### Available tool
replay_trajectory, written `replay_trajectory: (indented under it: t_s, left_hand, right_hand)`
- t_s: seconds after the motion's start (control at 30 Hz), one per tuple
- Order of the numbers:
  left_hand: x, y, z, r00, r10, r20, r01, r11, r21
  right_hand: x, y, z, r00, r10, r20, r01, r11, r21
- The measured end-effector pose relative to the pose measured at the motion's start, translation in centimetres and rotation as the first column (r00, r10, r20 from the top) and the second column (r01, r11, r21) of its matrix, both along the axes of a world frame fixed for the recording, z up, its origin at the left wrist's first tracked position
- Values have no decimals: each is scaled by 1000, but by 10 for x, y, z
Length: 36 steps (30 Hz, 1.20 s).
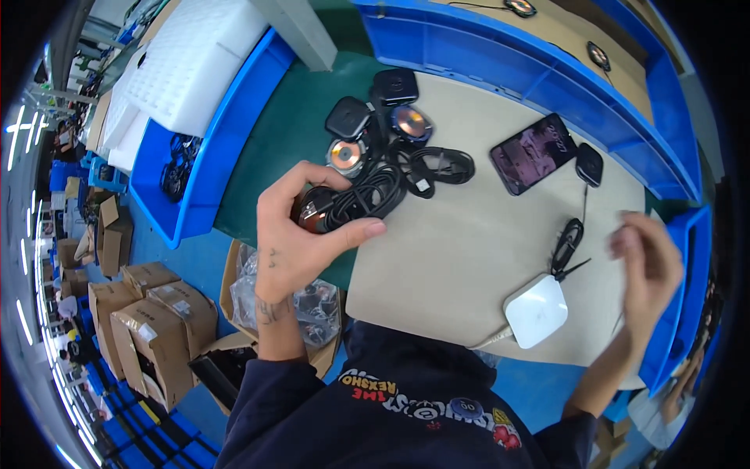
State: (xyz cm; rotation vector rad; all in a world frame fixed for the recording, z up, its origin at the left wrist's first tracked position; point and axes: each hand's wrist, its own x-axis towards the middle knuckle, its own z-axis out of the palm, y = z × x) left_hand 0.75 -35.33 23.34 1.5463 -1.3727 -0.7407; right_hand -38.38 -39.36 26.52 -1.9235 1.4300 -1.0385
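My left hand [293, 234] is curled around a bundle of coiled black cable [366, 195] at the left of the beige work mat. A dark rounded piece with orange glints [312, 215] shows under its fingers. Just beyond lie two round discs with copper-coloured faces [344, 155] [411, 123], two black rounded-square pucks [348, 117] [396, 86] and another coiled cable [444, 166]. My right hand [650, 266], slightly blurred, hovers over the mat's right side with fingers loosely bent and nothing visible in them. Nearest it are a white rounded-square device [536, 311] and a tied black cable [568, 246].
A phone with a lit screen [534, 154] and a black puck [590, 164] lie toward the back right. Blue bins [500, 55] [226, 117] border the table. A box of plastic-bagged parts [316, 313] and cardboard cartons [152, 332] stand lower left. Someone's arm shows at lower right.
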Motion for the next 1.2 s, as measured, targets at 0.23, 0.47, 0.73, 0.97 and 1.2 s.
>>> replay_trajectory:
  t_s: [0.23,0.47,0.73,0.97,1.2]
  left_hand:
    - [-111,-23,18,930,-364,46,346,830,-437]
    - [-212,-24,29,702,-712,29,547,512,-663]
    - [-235,-8,-7,740,-672,23,623,673,-397]
    - [-236,32,-46,668,-555,496,556,815,163]
    - [-238,40,-62,632,-569,527,573,800,177]
  right_hand:
    - [69,24,-17,778,-41,627,-260,887,380]
    - [22,66,16,867,-144,477,148,989,29]
    - [-66,97,-27,832,-550,66,537,771,-342]
    - [-60,91,-72,954,-283,-103,269,954,-130]
    - [-57,96,-81,978,-190,-83,200,970,138]
